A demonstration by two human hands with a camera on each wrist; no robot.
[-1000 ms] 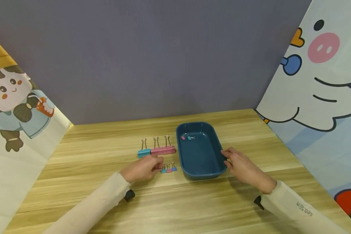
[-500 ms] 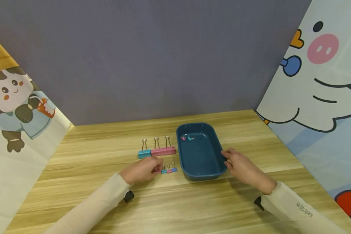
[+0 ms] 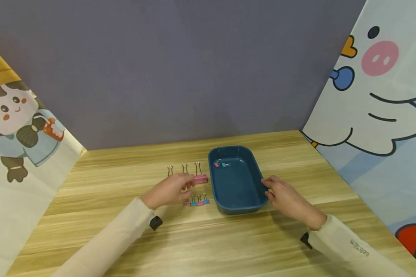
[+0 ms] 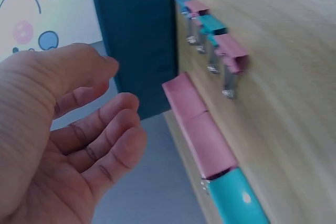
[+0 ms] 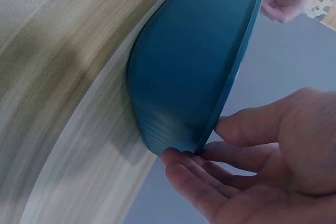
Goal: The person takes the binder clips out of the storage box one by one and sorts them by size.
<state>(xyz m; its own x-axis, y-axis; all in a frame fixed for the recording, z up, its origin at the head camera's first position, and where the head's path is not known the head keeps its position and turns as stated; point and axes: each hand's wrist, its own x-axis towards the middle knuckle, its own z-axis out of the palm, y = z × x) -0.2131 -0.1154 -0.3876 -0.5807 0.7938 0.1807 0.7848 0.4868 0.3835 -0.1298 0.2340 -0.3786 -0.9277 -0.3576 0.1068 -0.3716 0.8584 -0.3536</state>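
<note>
My left hand (image 3: 171,188) hovers over the binder clips with loosely bent fingers, holding nothing; the left wrist view shows a gap between thumb and fingertips. Beneath it a row of small binder clips (image 4: 212,27) stands on the table, in pink, teal and blue. Just behind are larger clips: a pink binder clip (image 3: 201,179) and, partly hidden by the hand in the head view, another pink one (image 4: 210,142) and a teal binder clip (image 4: 239,198). My right hand (image 3: 287,198) pinches the right rim of a dark blue plastic tray (image 5: 184,61), thumb and fingers at its edge.
Inside the tray, near its far left corner, lie a small pink clip (image 3: 216,164) and a small teal clip (image 3: 223,164). A grey partition (image 3: 194,77) rises behind the wooden table (image 3: 208,246). Cartoon-printed panels (image 3: 378,115) flank both sides.
My left hand first touched the left end of the small clip row, where a pink clip now shows. It has since let go and risen away toward the larger clips. My right hand stays put.
</note>
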